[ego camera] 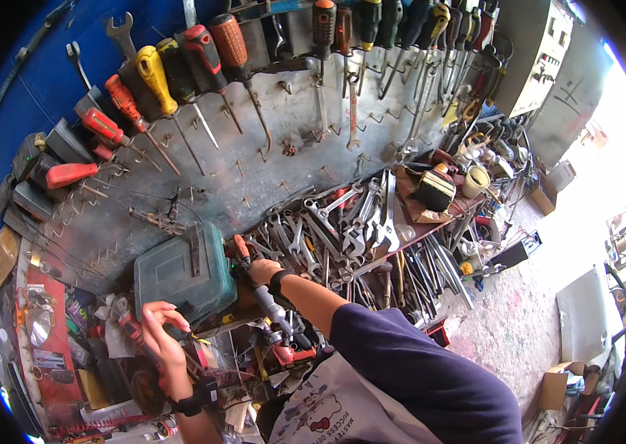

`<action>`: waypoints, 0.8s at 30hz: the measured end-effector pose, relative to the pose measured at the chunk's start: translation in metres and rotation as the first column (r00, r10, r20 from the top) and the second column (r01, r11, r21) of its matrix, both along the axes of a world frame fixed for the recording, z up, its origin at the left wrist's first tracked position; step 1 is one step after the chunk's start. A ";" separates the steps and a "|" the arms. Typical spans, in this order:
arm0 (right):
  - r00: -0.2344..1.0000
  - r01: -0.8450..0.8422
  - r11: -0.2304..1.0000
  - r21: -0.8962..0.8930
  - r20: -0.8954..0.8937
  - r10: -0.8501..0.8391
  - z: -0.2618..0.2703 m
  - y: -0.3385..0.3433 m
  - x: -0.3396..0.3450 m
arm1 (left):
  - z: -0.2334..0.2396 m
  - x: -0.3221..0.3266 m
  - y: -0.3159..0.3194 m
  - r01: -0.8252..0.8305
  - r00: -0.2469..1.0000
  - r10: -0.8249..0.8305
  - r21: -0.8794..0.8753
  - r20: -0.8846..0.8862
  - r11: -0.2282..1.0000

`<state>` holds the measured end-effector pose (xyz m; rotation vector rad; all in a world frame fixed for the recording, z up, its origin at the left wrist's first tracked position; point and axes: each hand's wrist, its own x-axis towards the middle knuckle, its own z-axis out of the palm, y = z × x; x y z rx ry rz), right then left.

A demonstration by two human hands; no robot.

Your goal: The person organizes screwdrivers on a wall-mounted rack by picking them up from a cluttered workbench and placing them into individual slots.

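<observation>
My left hand is raised with its fingers apart and bent, in front of the near left corner of a green plastic tool case. It holds nothing. A dark metal bar lies on the closed case. Right of the case, my right hand is curled around the dark part of an orange-handled tool. The orange end sticks out beyond the fingers. A grey cylindrical body shows below that wrist; I cannot tell whether it belongs to the same tool.
Combination and adjustable wrenches are heaped right of my right hand. Screwdrivers hang along a metal pegboard with hooks. A lower shelf holds a red tool. Farther right stand a white cup and cardboard boxes.
</observation>
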<state>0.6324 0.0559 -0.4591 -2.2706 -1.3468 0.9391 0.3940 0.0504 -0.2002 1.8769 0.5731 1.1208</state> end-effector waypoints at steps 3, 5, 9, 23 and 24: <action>0.997 0.007 1.000 0.022 0.079 -0.009 0.039 -0.019 0.006 | 0.000 0.004 0.010 -0.030 0.991 0.016 -0.104 -0.133 0.994; 0.997 0.016 0.981 0.193 0.068 -0.029 0.048 -0.045 0.010 | -0.002 0.015 0.023 0.023 0.962 -0.087 -0.243 -0.257 0.970; 0.989 0.137 0.898 0.419 -0.006 -0.148 0.109 -0.112 -0.030 | -0.032 0.023 0.046 0.028 0.925 -0.203 -0.473 -0.322 0.880; 0.998 0.022 0.616 0.788 0.019 -0.059 0.243 -0.200 -0.029 | 0.146 0.008 0.058 -0.178 0.870 0.178 -0.043 0.459 0.983; 0.997 0.060 0.653 0.755 -0.014 -0.075 0.237 -0.210 -0.024 | 0.161 -0.001 0.076 -0.290 0.821 0.251 -0.003 0.512 0.957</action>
